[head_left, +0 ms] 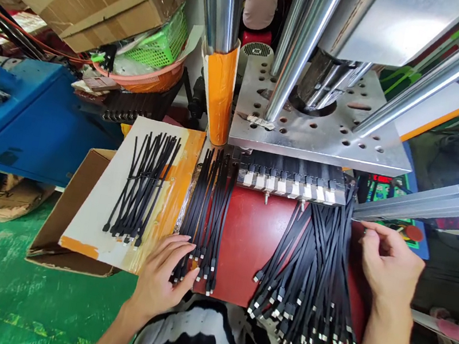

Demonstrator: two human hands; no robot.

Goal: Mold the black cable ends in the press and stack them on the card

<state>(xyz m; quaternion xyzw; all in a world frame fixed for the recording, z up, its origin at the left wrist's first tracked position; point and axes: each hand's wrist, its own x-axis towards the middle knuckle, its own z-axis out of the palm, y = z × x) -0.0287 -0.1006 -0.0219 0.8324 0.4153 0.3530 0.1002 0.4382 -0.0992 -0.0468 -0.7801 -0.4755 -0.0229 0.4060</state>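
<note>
My left hand (163,272) is beside the connector ends of a row of black flat cables (206,209), its fingers curved and its thumb apart from them. I see nothing held in it. To the right, my right hand (392,262) is closed in a pinch at the machine's right side. A thin tip shows at its fingers, too small to make out. Just left of that hand, a large bundle of black cables (310,266) fans towards me, with metal plugs at the near ends. Behind them, a metal fixture (291,190) holds a row of white-and-black connectors.
A press with steel columns and a drilled metal plate (321,140) stands over the fixture. At left, a tied cable bundle (144,187) lies on a white board (96,215) over a cardboard box (61,215). A metal bar (425,200) juts out at right.
</note>
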